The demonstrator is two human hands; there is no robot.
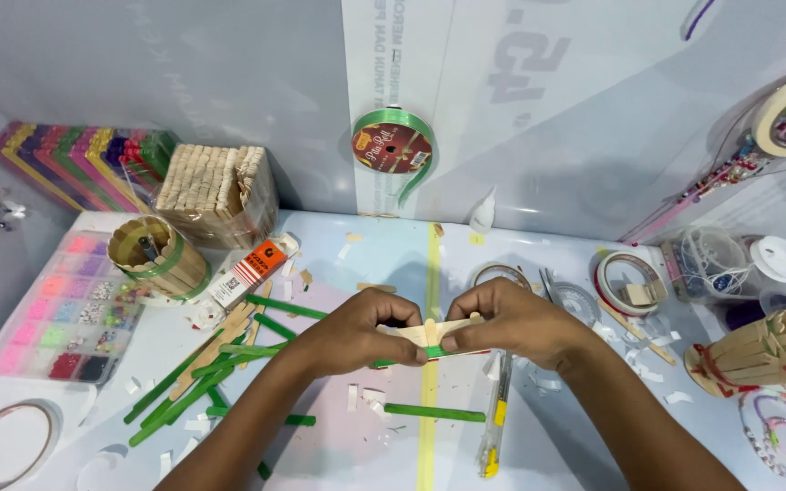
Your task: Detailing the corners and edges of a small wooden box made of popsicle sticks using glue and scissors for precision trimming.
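2 bare forearms rise from the bottom edge, ending in the left hand (357, 329) and right hand (511, 320). No sleeves, rings, watch or bracelets show; fingernails are short and unpainted.

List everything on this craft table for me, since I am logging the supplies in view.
stick piece: one, plain wood and green, held between both hands
green sticks: a loose scatter, left of centre
stick holder: one, wood with green band, back left
bead box: one, pink and mixed, far left
ribbon spool: one, green, on the wall
glue bottle: one, white, back centre
tape roll: one, white, right
left hand: gripping the piece
right hand: gripping the piece
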